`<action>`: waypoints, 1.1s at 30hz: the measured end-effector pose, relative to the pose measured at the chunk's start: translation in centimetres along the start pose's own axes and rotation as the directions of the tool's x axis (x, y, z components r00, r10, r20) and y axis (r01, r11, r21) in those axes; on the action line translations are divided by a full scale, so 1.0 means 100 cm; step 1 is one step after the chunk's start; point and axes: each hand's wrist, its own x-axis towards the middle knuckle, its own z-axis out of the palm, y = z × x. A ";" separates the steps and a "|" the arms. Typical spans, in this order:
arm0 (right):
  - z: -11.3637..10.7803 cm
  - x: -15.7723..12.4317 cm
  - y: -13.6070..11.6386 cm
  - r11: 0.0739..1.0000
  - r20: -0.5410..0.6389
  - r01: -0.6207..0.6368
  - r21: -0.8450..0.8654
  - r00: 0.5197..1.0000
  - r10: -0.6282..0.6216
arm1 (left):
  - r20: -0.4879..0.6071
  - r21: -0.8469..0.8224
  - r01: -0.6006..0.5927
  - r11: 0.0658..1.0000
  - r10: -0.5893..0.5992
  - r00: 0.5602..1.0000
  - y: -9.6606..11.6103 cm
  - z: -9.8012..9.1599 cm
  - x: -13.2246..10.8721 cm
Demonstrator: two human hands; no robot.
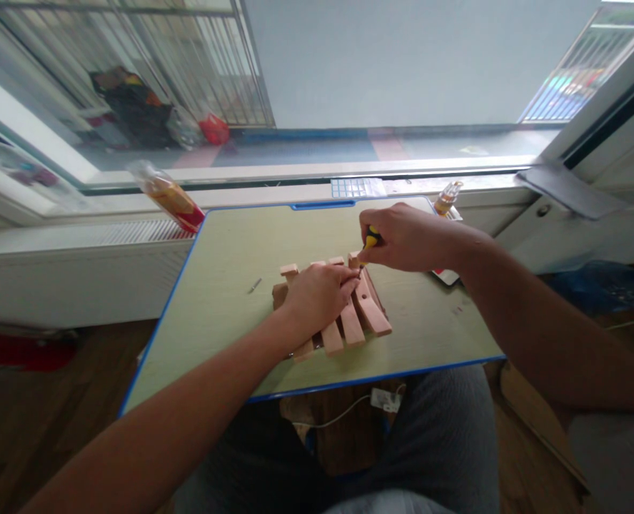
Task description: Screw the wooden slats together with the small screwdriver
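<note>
A small slatted wooden piece [353, 325], with several pale wood bars side by side over a darker frame, lies on the table. My right hand [397, 235] is closed round the yellow and black handle of a screwdriver [370, 239]. Its shaft points down at the far end of the rightmost bars. Across the bars lies my left hand [322, 296], gripping the wood, its thumb and forefinger closed beside the screwdriver's tip. Whether those fingertips pinch a screw is hidden. One bar on the right has a dark round hole. A small metal piece [254, 285] lies to the left.
The pale green table [220, 243] has a blue edge. A bottle with a red label [175, 203] leans at the far left; a smaller bottle [448, 198] stands at the far right. Behind is a window sill [274, 194]. My knees are below the near edge.
</note>
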 end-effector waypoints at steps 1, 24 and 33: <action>0.001 0.001 0.000 1.000 -0.001 -0.016 -0.014 1.000 0.016 | -0.002 -0.001 0.002 1.000 -0.002 1.000 0.000 0.000 0.000; -0.007 0.007 0.003 0.998 0.016 0.049 0.034 0.999 -0.049 | -0.027 -0.061 -0.014 0.998 0.012 1.000 -0.006 0.002 0.001; -0.003 0.012 0.004 0.992 0.021 0.100 0.073 0.995 -0.102 | -0.017 -0.072 -0.015 0.997 0.013 1.000 -0.013 0.005 0.002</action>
